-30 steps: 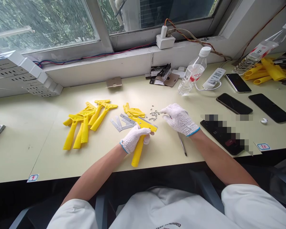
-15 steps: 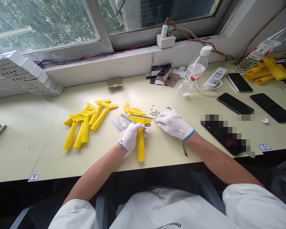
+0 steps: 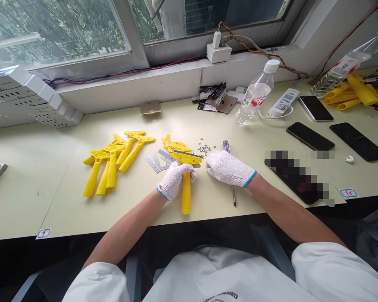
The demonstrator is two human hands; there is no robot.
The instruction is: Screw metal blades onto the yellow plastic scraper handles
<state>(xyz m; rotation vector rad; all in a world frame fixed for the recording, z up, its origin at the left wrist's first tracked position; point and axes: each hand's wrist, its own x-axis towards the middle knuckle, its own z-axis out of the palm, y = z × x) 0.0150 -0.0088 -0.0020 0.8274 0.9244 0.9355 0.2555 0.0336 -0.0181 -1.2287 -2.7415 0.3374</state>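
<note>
My left hand, in a white knit glove, grips a yellow scraper just below its head. A grey blade lies along the scraper's head, and the handle points toward me. My right hand, gloved too, is low over the table with its fingers curled in; what the fingertips hold, if anything, is hidden. Under this hand passes a screwdriver, its handle showing beyond and its shaft on the near side. Small screws lie scattered by the right fingertips. Loose blades and yellow scraper head pieces lie behind my left hand.
Several yellow scrapers are heaped at left. A water bottle, a power strip and phones stand or lie at right. Opened black packaging and a small cardboard piece are near the window wall.
My right hand has shifted slightly, and the screwdriver under it has swung, its tip moving left and more of its handle showing. My left hand keeps the scraper, its head tilted slightly more.
</note>
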